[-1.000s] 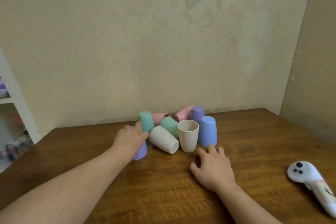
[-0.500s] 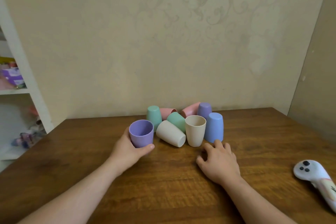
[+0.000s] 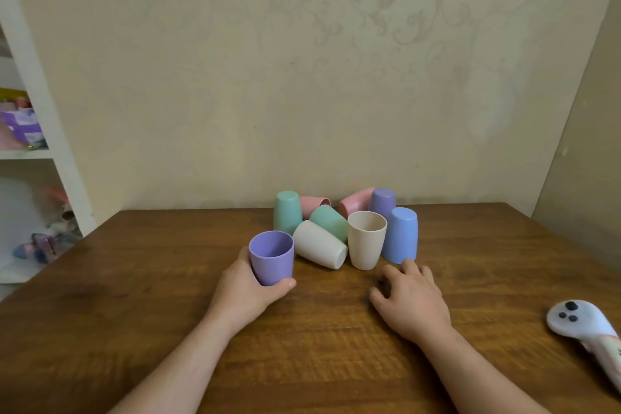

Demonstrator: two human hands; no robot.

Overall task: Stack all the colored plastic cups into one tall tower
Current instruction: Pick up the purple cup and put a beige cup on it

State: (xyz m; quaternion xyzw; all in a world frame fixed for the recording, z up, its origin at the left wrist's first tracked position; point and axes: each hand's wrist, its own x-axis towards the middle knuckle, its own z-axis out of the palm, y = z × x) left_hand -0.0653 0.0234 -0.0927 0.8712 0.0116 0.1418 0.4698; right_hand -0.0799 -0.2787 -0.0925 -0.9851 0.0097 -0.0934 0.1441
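Observation:
My left hand (image 3: 245,292) grips an upright purple cup (image 3: 271,257), mouth up, on the table. Behind it lies a cluster of cups: a cream cup on its side (image 3: 319,249), an upright cream cup (image 3: 366,244), an upside-down blue cup (image 3: 400,235), an upside-down teal cup (image 3: 287,212), a tipped teal cup (image 3: 330,222), two pink cups lying down (image 3: 314,205) (image 3: 355,202), and an upside-down purple cup (image 3: 382,201). My right hand (image 3: 411,301) rests flat on the table just in front of the blue cup, holding nothing.
The wooden table (image 3: 302,346) runs up to a papered wall. A white controller (image 3: 586,329) lies near the right edge. A white shelf unit (image 3: 37,111) with toys stands at the left.
My left hand turned the purple cup upright and drew it a little left of the cluster. The camera view shifted slightly. My right hand stayed put.

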